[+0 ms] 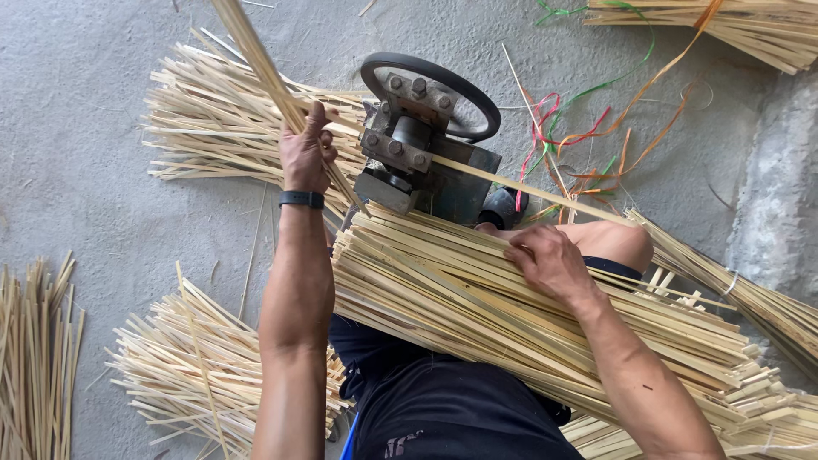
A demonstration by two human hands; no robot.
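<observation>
My left hand (304, 152) is closed on a long bamboo strip (256, 55) that slants up to the top edge, beside a small grey machine (417, 158) with a black wheel. A black band sits on that wrist. My right hand (550, 260) rests with fingers curled on a thick bundle of pale bamboo strips (477, 302) lying across my lap. Another thin strip (520, 189) comes out of the machine toward the right.
Heaps of bamboo strips lie on the grey concrete floor: behind the machine (204, 119), at lower left (183, 366), at the far left edge (34, 358), at top right (750, 25). Coloured plastic strings (588, 136) are tangled right of the machine. A rough wall (780, 187) stands right.
</observation>
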